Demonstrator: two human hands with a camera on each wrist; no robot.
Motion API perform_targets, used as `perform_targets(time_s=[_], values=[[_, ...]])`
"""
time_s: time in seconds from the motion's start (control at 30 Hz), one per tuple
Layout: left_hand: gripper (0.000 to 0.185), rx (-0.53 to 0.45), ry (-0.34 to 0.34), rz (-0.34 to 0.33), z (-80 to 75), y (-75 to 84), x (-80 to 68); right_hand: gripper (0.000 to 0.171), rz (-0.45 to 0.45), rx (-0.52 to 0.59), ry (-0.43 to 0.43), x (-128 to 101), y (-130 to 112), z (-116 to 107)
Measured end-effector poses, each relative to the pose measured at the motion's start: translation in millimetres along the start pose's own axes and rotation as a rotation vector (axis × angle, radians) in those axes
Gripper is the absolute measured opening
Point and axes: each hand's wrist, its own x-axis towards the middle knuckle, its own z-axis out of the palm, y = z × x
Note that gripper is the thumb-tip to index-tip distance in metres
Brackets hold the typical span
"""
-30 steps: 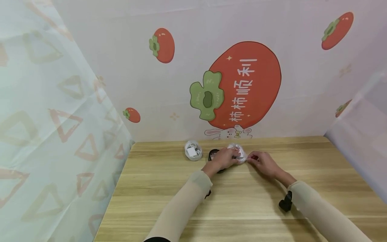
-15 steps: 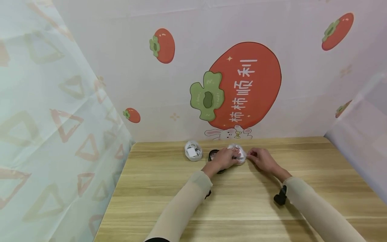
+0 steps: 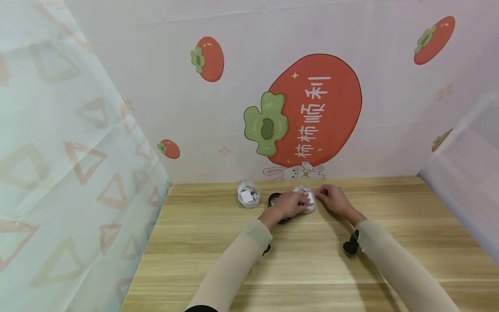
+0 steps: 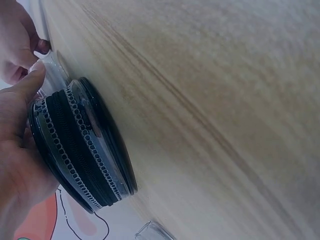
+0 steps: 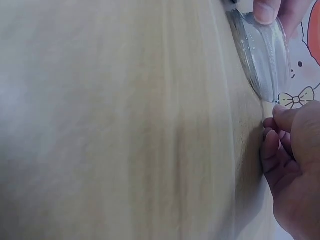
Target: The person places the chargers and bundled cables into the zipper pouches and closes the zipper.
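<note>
Three round zip cases are recorded at the upper middle of the head view, near the far edge of the wooden counter. A clear case is gripped from the left by the left hand, fingers curled over it. A black-edged case lies partly hidden beneath that hand. A second clear case, holding white items, stands apart to the left. The right hand is closed in a pinch at the right rim of the gripped case, apparently on its zip pull. Compared with a second ago, this hand has shifted up and leftward along the rim; the left hand is unchanged.
</note>
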Motion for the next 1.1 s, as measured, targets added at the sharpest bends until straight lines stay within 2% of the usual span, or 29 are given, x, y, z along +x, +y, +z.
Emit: perform_targets(time_s=[0.3,0.6,0.77,1.1], values=[[0.048,0.026,-0.003,0.031,0.9,0.0,-0.9,0.009,0.026,-0.014,0.003,6.2,-1.6,2.3],[0.044,0.009,-0.015,0.076,-0.2,-2.5,-0.1,0.012,0.042,0.006,0.009,-5.5,-5.7,-4.4],[0.043,0.052,-0.006,0.089,-4.0,0.6,0.5,0.012,0.047,0.003,0.01,-14.8,-3.3,-12.6],[0.05,0.035,0.103,0.005,-4.4,22.6,1.6,0.011,0.052,-0.012,0.012,-29.7,-1.8,-18.0]])
